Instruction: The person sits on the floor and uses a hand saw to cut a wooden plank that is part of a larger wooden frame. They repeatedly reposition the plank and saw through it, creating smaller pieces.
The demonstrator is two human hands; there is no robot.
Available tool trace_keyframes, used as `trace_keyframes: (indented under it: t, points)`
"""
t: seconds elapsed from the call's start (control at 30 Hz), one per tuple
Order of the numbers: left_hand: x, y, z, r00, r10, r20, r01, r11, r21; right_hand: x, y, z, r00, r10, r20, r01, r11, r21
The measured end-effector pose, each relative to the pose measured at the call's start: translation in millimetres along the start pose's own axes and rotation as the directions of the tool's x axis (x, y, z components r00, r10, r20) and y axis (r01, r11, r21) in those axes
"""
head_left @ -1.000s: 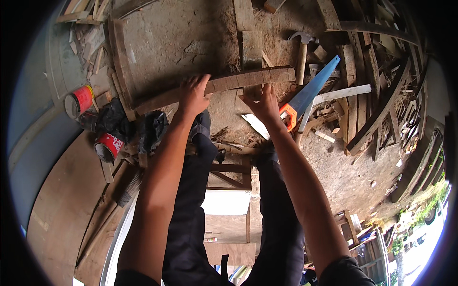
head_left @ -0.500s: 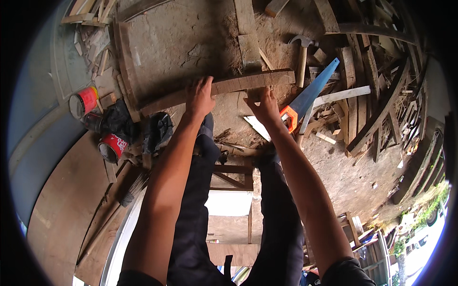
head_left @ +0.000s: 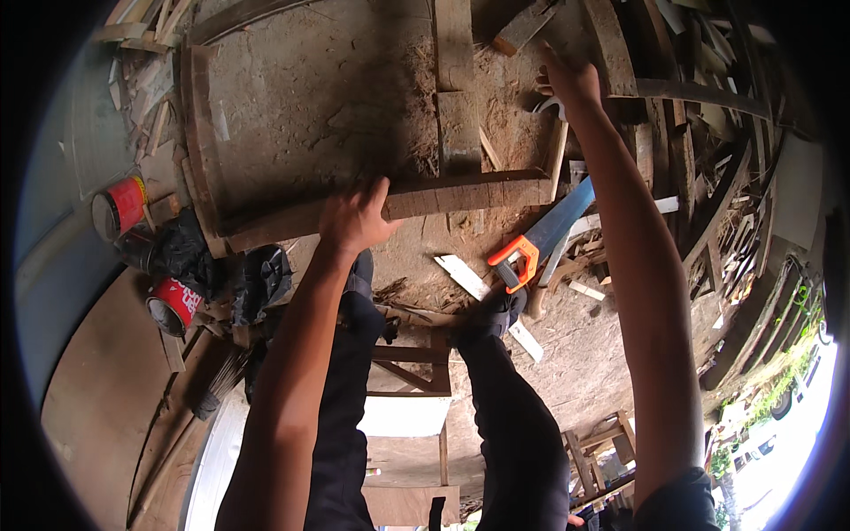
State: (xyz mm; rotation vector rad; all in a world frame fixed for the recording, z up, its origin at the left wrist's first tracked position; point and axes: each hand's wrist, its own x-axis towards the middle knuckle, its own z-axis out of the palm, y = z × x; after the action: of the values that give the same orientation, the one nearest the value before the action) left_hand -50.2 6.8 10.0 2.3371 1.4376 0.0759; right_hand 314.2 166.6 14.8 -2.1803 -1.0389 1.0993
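A long, slightly bowed wooden beam (head_left: pixel 478 193) lies crosswise in front of me. My left hand (head_left: pixel 359 217) grips it left of its middle, fingers over the far edge and thumb on the near side. Farther out to the right, my right hand (head_left: pixel 574 87) is stretched forward over the head of a hammer (head_left: pixel 557 152). Its index finger points away and the other fingers are loosely bent, with nothing seen in them. Just beyond its fingertips lies a short wooden block (head_left: pixel 526 28). A handsaw (head_left: pixel 551 225) with an orange handle rests right of the beam's near side.
Upright planks (head_left: pixel 458 133) run away beyond the beam. Scrap timber (head_left: pixel 668 168) piles up at the right. Two red cans (head_left: pixel 181 299) and black plastic (head_left: pixel 263 281) sit at the left. A white-painted strip (head_left: pixel 462 276) lies by my right foot.
My right hand has left the beam's right end and moved forward and right to the hammer. My left hand stays on the beam. The whole view has shifted slightly.
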Motion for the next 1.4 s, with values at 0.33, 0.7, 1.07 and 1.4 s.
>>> trace_keyframes:
  t: [0.33,0.7,1.07,1.4]
  points:
    - [-3.7,-0.5,-4.5,0.999,-0.042,0.022,0.043,0.997,-0.071,67.4,-4.9,72.3,0.965,0.121,-0.231,-0.209,0.888,-0.409]
    - [-53.3,-9.2,-94.9,0.725,-0.688,-0.023,0.273,0.318,-0.908,-204.3,-97.6,91.8,0.731,-0.401,0.553,0.153,0.885,0.439]
    - [-186.7,-70.1,-102.4,0.312,-0.947,0.081,0.615,0.136,-0.777,-325.6,-78.5,232.2,0.484,-0.569,0.665,0.861,0.443,-0.247]
    - [-232.0,-125.7,-56.2,0.200,-0.927,-0.318,0.797,0.343,-0.497,-271.8,-41.7,250.3,0.491,-0.539,0.685,0.869,0.247,-0.428]
